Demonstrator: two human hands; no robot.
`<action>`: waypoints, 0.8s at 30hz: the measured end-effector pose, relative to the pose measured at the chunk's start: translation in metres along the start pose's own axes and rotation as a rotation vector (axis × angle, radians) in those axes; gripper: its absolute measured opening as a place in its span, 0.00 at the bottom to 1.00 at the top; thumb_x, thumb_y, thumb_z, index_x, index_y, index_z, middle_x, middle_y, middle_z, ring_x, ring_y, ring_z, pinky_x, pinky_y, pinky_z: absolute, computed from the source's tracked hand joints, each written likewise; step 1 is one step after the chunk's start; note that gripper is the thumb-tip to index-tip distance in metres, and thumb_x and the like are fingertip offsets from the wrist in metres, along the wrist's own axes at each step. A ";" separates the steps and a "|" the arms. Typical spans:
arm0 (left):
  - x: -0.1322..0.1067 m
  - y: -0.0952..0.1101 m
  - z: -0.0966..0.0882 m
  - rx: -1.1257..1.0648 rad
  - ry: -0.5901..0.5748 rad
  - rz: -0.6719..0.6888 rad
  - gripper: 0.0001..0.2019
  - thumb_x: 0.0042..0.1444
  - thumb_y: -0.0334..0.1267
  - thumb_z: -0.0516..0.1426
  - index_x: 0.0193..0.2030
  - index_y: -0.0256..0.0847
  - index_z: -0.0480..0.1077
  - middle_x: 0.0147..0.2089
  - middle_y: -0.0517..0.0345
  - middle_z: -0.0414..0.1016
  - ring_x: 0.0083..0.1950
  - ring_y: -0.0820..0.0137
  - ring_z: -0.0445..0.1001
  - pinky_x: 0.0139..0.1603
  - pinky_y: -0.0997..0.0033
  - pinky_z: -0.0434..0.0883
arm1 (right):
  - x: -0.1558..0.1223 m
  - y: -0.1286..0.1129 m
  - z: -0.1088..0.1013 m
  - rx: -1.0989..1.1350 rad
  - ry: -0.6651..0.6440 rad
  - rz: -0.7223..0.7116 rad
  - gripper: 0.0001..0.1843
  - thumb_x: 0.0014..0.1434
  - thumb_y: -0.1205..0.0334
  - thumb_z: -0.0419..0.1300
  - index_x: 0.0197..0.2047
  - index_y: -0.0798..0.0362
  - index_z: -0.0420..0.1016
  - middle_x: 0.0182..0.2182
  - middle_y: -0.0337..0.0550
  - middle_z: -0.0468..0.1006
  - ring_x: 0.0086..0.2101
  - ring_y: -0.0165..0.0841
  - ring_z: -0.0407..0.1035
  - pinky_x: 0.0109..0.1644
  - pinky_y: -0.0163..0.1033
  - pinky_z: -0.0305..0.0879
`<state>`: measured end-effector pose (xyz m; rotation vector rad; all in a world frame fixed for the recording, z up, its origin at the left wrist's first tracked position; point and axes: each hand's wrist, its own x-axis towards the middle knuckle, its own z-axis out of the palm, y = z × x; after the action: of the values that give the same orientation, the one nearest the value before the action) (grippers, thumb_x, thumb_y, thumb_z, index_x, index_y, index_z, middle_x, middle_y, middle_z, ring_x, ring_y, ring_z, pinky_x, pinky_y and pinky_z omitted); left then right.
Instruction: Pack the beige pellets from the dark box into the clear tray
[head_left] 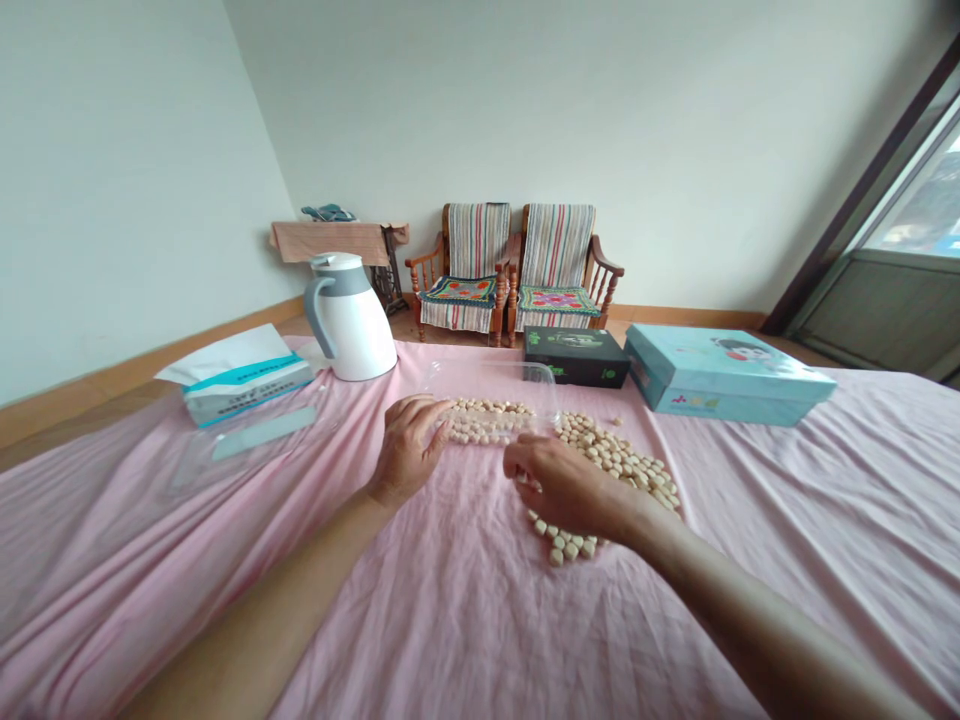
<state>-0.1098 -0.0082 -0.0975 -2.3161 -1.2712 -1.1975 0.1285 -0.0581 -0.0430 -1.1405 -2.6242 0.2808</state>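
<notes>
A clear plastic container (491,421) with its clear lid raised behind it holds many small round beige pieces (491,408), which look like wooden discs. My left hand (409,448) grips the container's left end, thumb in front and fingers over the edge. Just right of the container, my right hand (562,482) is closed, its fingertips curled under. What the fingers hold, if anything, is hidden. Beneath and around this hand spreads a loose pile of the same beige pieces (626,462), partly covered by the hand and wrist.
A pink cloth (420,620) covers the table. On the left are a tissue pack (247,385), a flat clear plastic piece (247,450) and a white-grey jug (360,325). A black box (576,358) and a light-blue box (727,375) stand at the back right. Two chairs (517,260) are beyond.
</notes>
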 end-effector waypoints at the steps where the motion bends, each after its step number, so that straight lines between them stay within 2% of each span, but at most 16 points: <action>1: 0.000 0.000 0.000 0.000 -0.003 0.000 0.14 0.62 0.40 0.51 0.52 0.41 0.69 0.48 0.52 0.74 0.54 0.61 0.68 0.57 0.56 0.64 | 0.005 0.004 -0.006 0.023 0.092 0.017 0.10 0.50 0.77 0.53 0.33 0.56 0.70 0.32 0.43 0.73 0.30 0.28 0.65 0.35 0.32 0.57; 4: 0.000 -0.001 0.000 0.002 -0.009 -0.001 0.14 0.63 0.41 0.50 0.52 0.41 0.69 0.48 0.51 0.74 0.54 0.61 0.68 0.57 0.55 0.63 | 0.022 0.016 -0.022 0.047 0.342 0.062 0.08 0.52 0.76 0.52 0.33 0.56 0.70 0.31 0.42 0.71 0.30 0.27 0.63 0.36 0.32 0.57; 6: -0.001 -0.001 0.000 -0.001 -0.005 0.000 0.14 0.63 0.41 0.50 0.52 0.42 0.69 0.48 0.52 0.74 0.54 0.61 0.68 0.57 0.55 0.63 | 0.030 0.023 -0.028 0.058 0.445 0.106 0.08 0.54 0.75 0.53 0.34 0.57 0.71 0.31 0.42 0.71 0.30 0.27 0.64 0.36 0.32 0.58; 9: -0.001 -0.002 0.000 -0.009 -0.003 0.002 0.14 0.63 0.41 0.50 0.52 0.43 0.69 0.48 0.52 0.74 0.54 0.61 0.68 0.57 0.55 0.63 | 0.032 0.027 -0.030 0.086 0.518 0.175 0.08 0.54 0.73 0.54 0.37 0.57 0.72 0.33 0.42 0.73 0.29 0.26 0.64 0.35 0.31 0.58; 12: -0.001 -0.002 0.000 -0.005 -0.010 0.002 0.14 0.63 0.41 0.51 0.53 0.42 0.69 0.48 0.52 0.74 0.54 0.61 0.68 0.57 0.56 0.63 | 0.022 0.025 -0.027 0.086 0.523 0.188 0.08 0.56 0.71 0.54 0.35 0.56 0.73 0.29 0.40 0.74 0.27 0.26 0.64 0.34 0.31 0.57; 14: -0.001 -0.002 0.001 -0.001 -0.007 0.001 0.14 0.62 0.40 0.51 0.52 0.42 0.69 0.48 0.52 0.74 0.54 0.61 0.68 0.58 0.56 0.63 | 0.013 0.023 -0.022 0.063 0.456 0.182 0.08 0.56 0.70 0.53 0.32 0.55 0.74 0.27 0.39 0.74 0.27 0.26 0.64 0.33 0.31 0.55; 19: -0.001 -0.002 0.001 0.007 0.004 0.012 0.14 0.62 0.39 0.51 0.52 0.41 0.69 0.47 0.52 0.74 0.54 0.62 0.68 0.57 0.57 0.63 | 0.001 0.017 -0.009 -0.148 0.113 0.190 0.11 0.57 0.72 0.52 0.28 0.56 0.73 0.27 0.44 0.76 0.29 0.30 0.67 0.34 0.34 0.56; 24: -0.002 -0.002 0.001 0.010 0.004 0.013 0.14 0.62 0.37 0.52 0.53 0.42 0.68 0.48 0.52 0.74 0.53 0.62 0.68 0.57 0.57 0.63 | 0.002 0.003 0.006 -0.363 -0.134 0.247 0.13 0.55 0.76 0.50 0.35 0.60 0.75 0.34 0.54 0.77 0.35 0.37 0.72 0.36 0.37 0.62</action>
<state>-0.1114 -0.0078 -0.0999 -2.3106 -1.2553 -1.1886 0.1275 -0.0555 -0.0491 -1.6195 -2.7217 -0.0835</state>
